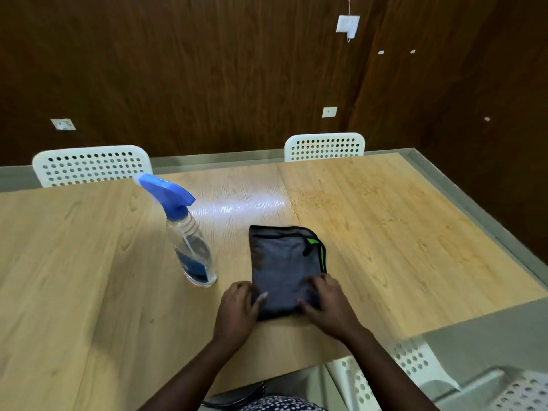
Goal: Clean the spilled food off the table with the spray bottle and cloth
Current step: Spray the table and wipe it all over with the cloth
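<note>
Cloth (pixel 283 266) near table (pixel 89 262) edge, under hands (pixel 284 307)

No legible text; spray bottle (pixel 189 247) label a blue blur.

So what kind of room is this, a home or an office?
Probably an office meeting room or canteen, though I can't be sure: a long wooden table, matching white perforated chairs along it, and dark wood-panelled walls with sockets.

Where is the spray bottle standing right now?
In the head view, the spray bottle stands upright on the table, left of the folded cloth and just beyond the left hand.
</note>
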